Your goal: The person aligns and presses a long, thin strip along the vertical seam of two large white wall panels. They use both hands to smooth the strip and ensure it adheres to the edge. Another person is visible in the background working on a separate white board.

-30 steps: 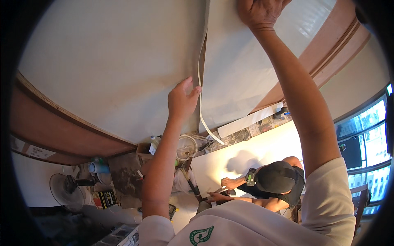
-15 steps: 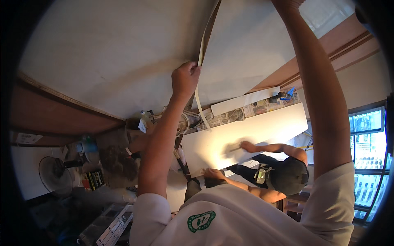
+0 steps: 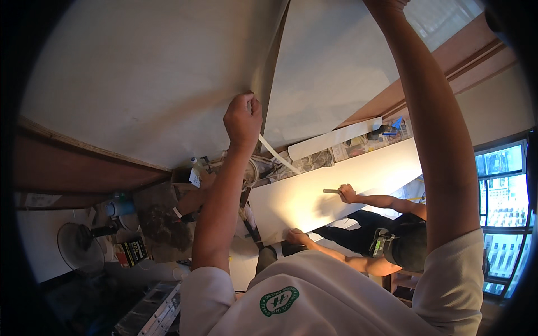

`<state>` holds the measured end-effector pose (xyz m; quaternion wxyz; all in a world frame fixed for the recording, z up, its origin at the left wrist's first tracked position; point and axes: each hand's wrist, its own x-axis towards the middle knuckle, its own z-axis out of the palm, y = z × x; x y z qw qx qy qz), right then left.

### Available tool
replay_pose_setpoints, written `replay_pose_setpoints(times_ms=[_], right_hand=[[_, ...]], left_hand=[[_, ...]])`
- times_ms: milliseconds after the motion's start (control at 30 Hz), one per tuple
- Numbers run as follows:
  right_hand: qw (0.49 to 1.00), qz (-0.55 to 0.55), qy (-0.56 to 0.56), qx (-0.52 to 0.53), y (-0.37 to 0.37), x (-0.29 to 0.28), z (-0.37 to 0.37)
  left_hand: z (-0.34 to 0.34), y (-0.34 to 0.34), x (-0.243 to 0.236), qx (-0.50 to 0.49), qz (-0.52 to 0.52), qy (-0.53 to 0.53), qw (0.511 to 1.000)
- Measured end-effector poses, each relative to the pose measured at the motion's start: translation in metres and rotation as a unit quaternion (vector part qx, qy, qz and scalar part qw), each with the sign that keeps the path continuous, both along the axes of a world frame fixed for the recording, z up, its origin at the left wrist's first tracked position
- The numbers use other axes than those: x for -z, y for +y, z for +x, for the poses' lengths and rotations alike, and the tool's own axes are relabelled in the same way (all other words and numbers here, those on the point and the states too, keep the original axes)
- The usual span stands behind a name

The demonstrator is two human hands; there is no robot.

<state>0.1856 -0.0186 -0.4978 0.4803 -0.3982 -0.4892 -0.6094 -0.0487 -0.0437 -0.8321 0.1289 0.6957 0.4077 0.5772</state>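
Note:
My left hand (image 3: pixel 244 120) is raised in front of a large pale panel (image 3: pixel 151 67), its fingers closed in a pinch. A narrow pale strip (image 3: pixel 277 153) comes out from behind that hand and hangs, curving down to the right, over the board below. A dark gap (image 3: pixel 271 73) runs up between the panel and a second pale panel (image 3: pixel 330 67), just right of the hand. My right hand (image 3: pixel 388 4) reaches high to the top edge of the view, where its fingers are mostly cut off; what it touches is hidden.
Below, a co-worker in a dark cap (image 3: pixel 412 243) leans over a brightly lit white board (image 3: pixel 358 168), holding a flat tool (image 3: pixel 331 191). Newspaper (image 3: pixel 319 159) lies behind the board. A fan (image 3: pixel 81 246) and a metal ladder-like frame (image 3: pixel 159 313) stand at left; a window (image 3: pixel 501 213) is at right.
My left hand has moved slightly left and down, away from the gap. The strip's upper length no longer shows along the gap. The co-worker's tool hand has shifted right.

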Motion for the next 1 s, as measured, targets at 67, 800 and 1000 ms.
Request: replay_pose_setpoints(times_ms=[67, 800, 1000], right_hand=[[1.0, -0.002, -0.007, 0.001, 0.0, 0.001, 0.0], [1.0, 0.01, -0.004, 0.012, -0.033, -0.014, -0.027], [1.0, 0.006, 0.01, -0.007, -0.037, -0.015, -0.026]], left_hand=[[0.0, 0.004, 0.0, 0.001, 0.012, 0.008, 1.0], [0.033, -0.017, -0.192, 0.181, 0.012, -0.355, 0.917], [0.03, -0.024, -0.215, 0.216, -0.039, -0.369, 0.903]])
